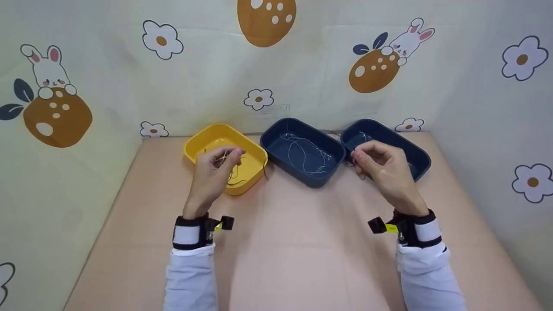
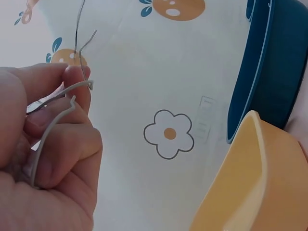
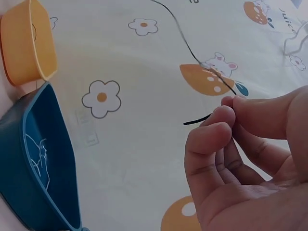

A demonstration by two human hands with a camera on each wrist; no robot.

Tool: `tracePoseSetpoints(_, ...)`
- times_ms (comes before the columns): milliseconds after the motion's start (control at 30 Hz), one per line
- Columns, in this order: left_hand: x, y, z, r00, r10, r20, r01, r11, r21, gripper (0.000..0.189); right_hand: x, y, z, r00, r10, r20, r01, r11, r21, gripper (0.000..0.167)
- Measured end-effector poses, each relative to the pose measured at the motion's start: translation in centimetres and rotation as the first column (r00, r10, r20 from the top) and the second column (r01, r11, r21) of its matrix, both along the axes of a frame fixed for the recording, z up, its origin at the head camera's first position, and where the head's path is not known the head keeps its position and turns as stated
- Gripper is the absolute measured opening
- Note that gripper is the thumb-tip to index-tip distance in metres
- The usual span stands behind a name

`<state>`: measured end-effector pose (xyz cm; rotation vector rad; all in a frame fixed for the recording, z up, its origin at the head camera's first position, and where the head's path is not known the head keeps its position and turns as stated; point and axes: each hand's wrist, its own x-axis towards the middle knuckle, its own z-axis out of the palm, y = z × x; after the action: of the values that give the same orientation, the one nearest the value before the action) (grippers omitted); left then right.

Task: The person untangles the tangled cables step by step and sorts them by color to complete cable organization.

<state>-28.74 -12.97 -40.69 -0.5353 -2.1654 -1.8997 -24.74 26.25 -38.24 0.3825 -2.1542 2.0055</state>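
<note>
My left hand (image 1: 211,175) is raised over the yellow tray (image 1: 249,170), with thumb and fingertips pinching thin wire. Bent grey wire ends (image 2: 54,122) stick out between its fingers in the left wrist view. At the near left edge of the right-hand dark blue tray (image 1: 421,162), my right hand (image 1: 386,172) pinches a thin dark wire (image 3: 186,44) between thumb and fingertips. A short black end (image 3: 196,121) pokes out below the pinch, while the longer part runs up and away. Whether both hands hold the same wire I cannot tell.
Between the hands stands another dark blue tray (image 1: 287,169) with loose pale wires (image 1: 290,151) inside. More wire pieces (image 1: 236,183) lie in the yellow tray, and a dark strand hangs over its right rim. A patterned cloth wall (image 1: 207,77) rises behind the peach tabletop (image 1: 302,242).
</note>
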Motion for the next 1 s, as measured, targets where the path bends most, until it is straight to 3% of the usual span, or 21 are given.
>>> tracePoseSetpoints(200, 0.1, -0.9, 0.2, 0.990, 0.142, 0.001, -0.141, 0.987, 0.077, 0.022, -0.3, -2.4, -0.5, 0.995, 0.008, -0.099, -0.008, 1.000, -0.001, 0.018)
tracePoseSetpoints(333, 0.3, -1.4, 0.7, 0.976, 0.217, 0.034, -0.219, 0.951, 0.216, 0.029, -0.9, -4.2, -1.0, 0.990, 0.005, -0.142, -0.005, 1.000, 0.000, 0.018)
tracePoseSetpoints(467, 0.4, -1.8, 1.2, 0.974, 0.219, 0.063, -0.225, 0.883, 0.412, 0.038, -2.2, -6.6, -1.3, 0.977, 0.057, -0.207, -0.052, 0.998, 0.031, 0.018)
tracePoseSetpoints(533, 0.4, -1.9, 1.4, 0.975, 0.210, 0.069, -0.217, 0.855, 0.471, 0.042, -3.0, -8.0, -1.4, 0.968, 0.079, -0.236, -0.066, 0.996, 0.063, 0.015)
tracePoseSetpoints(700, 0.4, -2.0, 1.4, 0.979, 0.189, 0.077, -0.202, 0.842, 0.500, 0.044, -5.1, -12.1, -2.0, 0.953, 0.067, -0.295, -0.014, 0.984, 0.177, 0.010)
tracePoseSetpoints(800, 0.4, -1.8, 1.5, 0.980, 0.183, 0.073, -0.194, 0.841, 0.505, 0.039, -6.2, -14.6, -2.6, 0.933, 0.023, -0.358, 0.086, 0.954, 0.286, 0.010)
tracePoseSetpoints(933, 0.5, -1.5, 1.6, 0.980, 0.184, 0.074, -0.196, 0.836, 0.513, 0.032, -7.2, -17.6, -3.8, 0.885, -0.024, -0.465, 0.239, 0.880, 0.410, 0.011)
tracePoseSetpoints(1000, 0.5, -1.5, 1.7, 0.980, 0.185, 0.079, -0.199, 0.834, 0.515, 0.029, -7.6, -18.8, -4.4, 0.868, -0.009, -0.496, 0.272, 0.844, 0.461, 0.011)
